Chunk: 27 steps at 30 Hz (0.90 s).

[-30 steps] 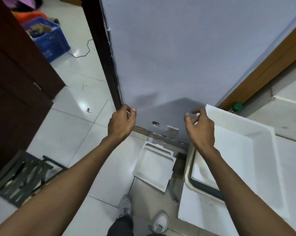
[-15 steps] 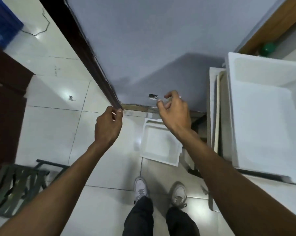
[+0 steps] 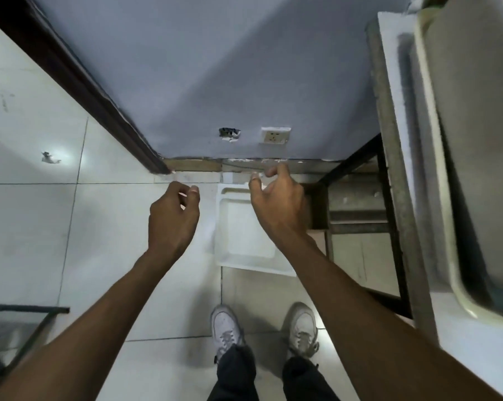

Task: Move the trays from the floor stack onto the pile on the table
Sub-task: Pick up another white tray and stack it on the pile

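A white tray (image 3: 244, 241) lies on the tiled floor by the wall, just ahead of my feet; whether others lie under it cannot be made out. My left hand (image 3: 173, 217) hangs above the floor to the left of the tray, fingers curled and apart, holding nothing. My right hand (image 3: 277, 201) hovers over the tray's far right corner and hides it, fingers spread and empty. At the right edge the pile of white trays (image 3: 475, 140) rests on the table (image 3: 395, 117), seen from above.
A blue-grey wall (image 3: 215, 68) with a socket (image 3: 275, 135) rises right behind the floor tray. A dark door frame (image 3: 79, 91) runs down the left. The table's black metal legs (image 3: 389, 227) stand right of the tray. A dark rack (image 3: 16, 328) sits at lower left.
The view has tipped down toward the floor. Both hands have dropped lower toward the floor tray, the right one now over its far corner. The table pile has slid to the right edge.
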Available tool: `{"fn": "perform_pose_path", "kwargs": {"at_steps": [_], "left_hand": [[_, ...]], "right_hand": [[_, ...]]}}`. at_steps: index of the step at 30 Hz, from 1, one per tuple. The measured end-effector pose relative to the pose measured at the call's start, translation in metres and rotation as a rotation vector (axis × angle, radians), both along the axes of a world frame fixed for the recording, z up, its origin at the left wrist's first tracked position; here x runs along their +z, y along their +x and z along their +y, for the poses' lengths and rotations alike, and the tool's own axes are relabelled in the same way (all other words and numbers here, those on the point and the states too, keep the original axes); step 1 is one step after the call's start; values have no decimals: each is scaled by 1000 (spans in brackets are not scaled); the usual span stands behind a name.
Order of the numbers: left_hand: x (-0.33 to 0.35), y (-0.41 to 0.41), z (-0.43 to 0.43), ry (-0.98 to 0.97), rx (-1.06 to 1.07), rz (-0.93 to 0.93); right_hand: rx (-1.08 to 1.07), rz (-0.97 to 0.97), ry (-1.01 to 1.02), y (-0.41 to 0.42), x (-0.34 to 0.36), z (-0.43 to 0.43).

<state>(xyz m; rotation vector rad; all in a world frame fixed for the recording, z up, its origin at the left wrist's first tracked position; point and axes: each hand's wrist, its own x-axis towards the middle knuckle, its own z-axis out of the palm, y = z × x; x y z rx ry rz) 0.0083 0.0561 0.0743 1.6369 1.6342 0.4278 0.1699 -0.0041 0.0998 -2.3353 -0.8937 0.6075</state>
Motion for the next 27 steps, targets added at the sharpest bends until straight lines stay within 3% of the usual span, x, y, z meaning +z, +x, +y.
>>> {"fn": "perform_pose_path", "kwargs": {"at_steps": [9, 15, 27], "left_hand": [[-127, 7, -21, -148, 8, -54], [-195, 8, -33, -165, 24, -48], [-296, 15, -50, -398, 186, -129]], "right_hand": [[-110, -13, -83, 1, -124, -19], [-31, 26, -147, -5, -189, -14], [134, -45, -140, 14, -274, 24]]}}
